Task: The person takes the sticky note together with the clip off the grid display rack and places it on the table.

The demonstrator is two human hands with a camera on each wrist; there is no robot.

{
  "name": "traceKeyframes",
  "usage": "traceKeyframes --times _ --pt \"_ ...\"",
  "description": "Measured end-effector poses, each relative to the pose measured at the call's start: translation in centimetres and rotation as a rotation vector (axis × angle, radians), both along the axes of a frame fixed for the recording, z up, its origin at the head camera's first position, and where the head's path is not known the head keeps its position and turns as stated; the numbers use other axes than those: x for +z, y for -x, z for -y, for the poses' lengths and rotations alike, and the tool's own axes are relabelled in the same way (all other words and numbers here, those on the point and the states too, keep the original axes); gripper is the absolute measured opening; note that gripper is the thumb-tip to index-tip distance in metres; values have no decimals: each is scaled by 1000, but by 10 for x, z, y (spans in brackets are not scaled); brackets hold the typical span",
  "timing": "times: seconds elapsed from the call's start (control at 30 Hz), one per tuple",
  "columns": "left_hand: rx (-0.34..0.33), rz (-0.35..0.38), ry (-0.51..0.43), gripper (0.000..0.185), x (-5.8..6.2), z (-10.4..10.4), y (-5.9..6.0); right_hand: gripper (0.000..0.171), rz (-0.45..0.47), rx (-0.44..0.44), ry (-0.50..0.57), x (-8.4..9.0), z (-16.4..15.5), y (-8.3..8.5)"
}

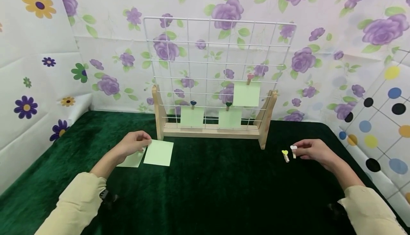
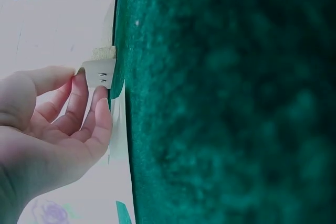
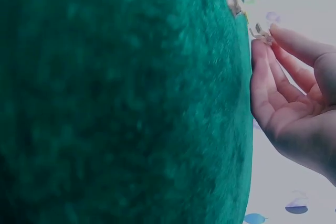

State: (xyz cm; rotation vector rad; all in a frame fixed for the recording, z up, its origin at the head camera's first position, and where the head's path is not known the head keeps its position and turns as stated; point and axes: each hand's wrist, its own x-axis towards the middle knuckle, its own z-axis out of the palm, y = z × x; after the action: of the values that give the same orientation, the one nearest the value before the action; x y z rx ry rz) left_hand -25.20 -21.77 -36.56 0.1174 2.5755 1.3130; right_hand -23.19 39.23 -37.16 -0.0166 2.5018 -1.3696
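My left hand (image 1: 134, 143) pinches a pale green paper square (image 1: 158, 153) by its upper left corner, at the left of the green cloth. Under that hand lies another pale green sheet (image 1: 130, 161), partly hidden. At the right, my right hand (image 1: 315, 152) pinches a small clothespin with a white heart (image 1: 293, 147) between thumb and fingertips; the right wrist view shows the clothespin (image 3: 261, 36) at the fingertips. Just left of it lies a clothespin with a yellow heart (image 1: 284, 153) on the cloth.
A white wire grid (image 1: 219, 43) stands in a wooden base (image 1: 211, 132) at the back. Clothespins hold three green sheets on it: a lower left sheet (image 1: 192, 117), a lower middle sheet (image 1: 230, 118) and a higher right sheet (image 1: 246, 94). Flowered sheeting (image 1: 112, 64) hangs behind.
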Motion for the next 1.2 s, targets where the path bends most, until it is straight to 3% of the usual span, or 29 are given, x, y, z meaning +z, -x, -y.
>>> traceKeyframes --times 0.2,0.8,1.2 --pt "4 11 44 25 0 -2 1 49 35 19 -3 -4 -5 -1" --pt "-67 -70 140 18 2 -2 -2 44 -15 31 -55 -6 1 -4" --pt "-73 -85 170 14 0 0 -5 44 -51 35 -118 -10 3 -4"
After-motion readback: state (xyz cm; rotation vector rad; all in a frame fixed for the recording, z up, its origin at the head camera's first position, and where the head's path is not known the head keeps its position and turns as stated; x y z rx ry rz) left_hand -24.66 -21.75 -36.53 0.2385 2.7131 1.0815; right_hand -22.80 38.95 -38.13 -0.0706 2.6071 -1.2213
